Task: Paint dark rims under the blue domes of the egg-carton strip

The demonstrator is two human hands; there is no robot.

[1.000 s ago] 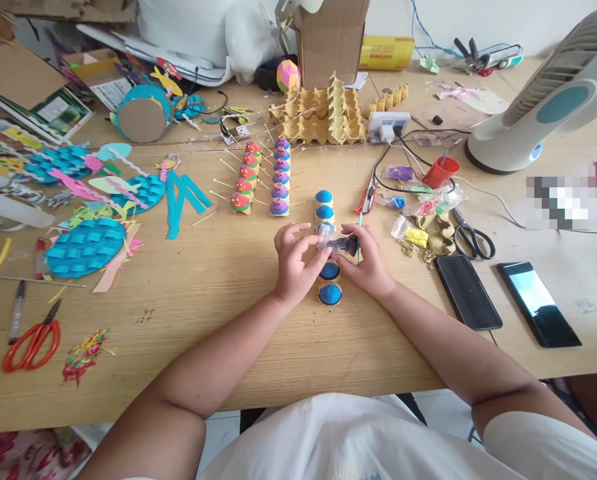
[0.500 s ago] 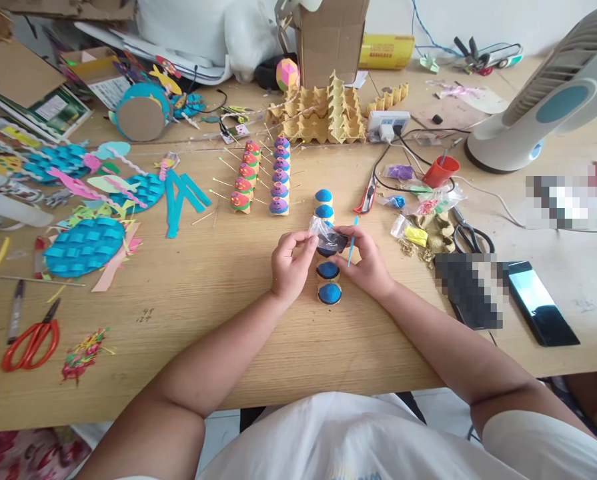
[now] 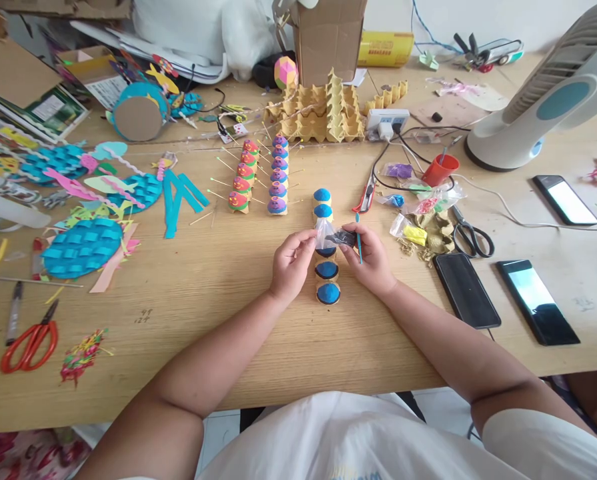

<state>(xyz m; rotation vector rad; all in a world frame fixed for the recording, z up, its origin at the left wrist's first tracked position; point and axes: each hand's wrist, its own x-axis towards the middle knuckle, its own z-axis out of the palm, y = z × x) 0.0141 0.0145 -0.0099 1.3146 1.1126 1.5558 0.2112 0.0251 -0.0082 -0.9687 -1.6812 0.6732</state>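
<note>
Both my hands meet over the middle of the wooden table (image 3: 218,313). My left hand (image 3: 291,265) pinches the left edge of a small clear plastic bag (image 3: 331,236) with something dark inside. My right hand (image 3: 371,259) grips the bag's right side and also holds a thin blue stick (image 3: 358,243) upright between its fingers. Under the bag runs a column of blue-topped egg-carton cups (image 3: 327,281), two beyond the hands and three nearer to me.
Painted cups with toothpicks (image 3: 261,177) stand in two rows behind. Egg cartons (image 3: 323,113), a cardboard box (image 3: 328,40), a fan (image 3: 543,100), red cup (image 3: 439,170), black scissors (image 3: 471,240), three phones (image 3: 465,290), blue paper crafts (image 3: 83,247) and red scissors (image 3: 28,343) lie around.
The bag has been stretched out and then gathered between both hands. The blue stick in my right hand tilted and came back upright.
</note>
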